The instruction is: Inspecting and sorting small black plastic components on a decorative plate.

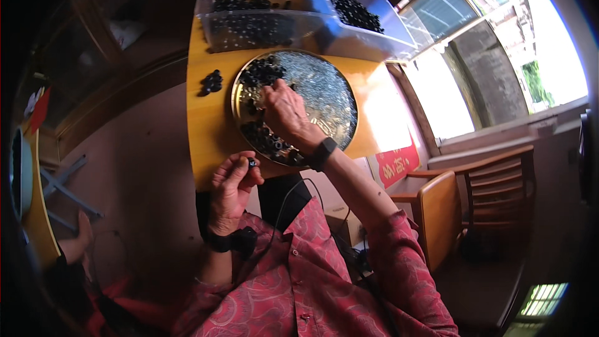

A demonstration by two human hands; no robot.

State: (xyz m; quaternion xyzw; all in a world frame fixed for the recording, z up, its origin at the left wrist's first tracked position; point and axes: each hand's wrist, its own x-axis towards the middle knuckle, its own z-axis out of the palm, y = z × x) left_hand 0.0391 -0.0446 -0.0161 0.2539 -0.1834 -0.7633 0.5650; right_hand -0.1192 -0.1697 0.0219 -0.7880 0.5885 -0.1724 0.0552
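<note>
My left hand (229,190) is closed near the table's front edge, pinching a small black cap-like part (252,163) between thumb and fingertips. Over the round gold-coloured tray (233,101) reaches my right hand (288,112). Its fingers are drawn together, pointing down at the left half of the tray; whatever they hold, if anything, is hidden. Small black parts (261,71) lie in a heap beyond those fingertips, and more black parts (265,140) lie along the tray's near left. A spread of tiny shiny silvery pieces (318,84) covers much of its right side.
Behind the tray stands a clear plastic bin (299,28) with black parts in its compartments. A little pile of black parts (211,82) sits on the yellow table (203,125), left of the tray. A wooden chair (440,215) is at the right; another person's arm (78,243) shows far left.
</note>
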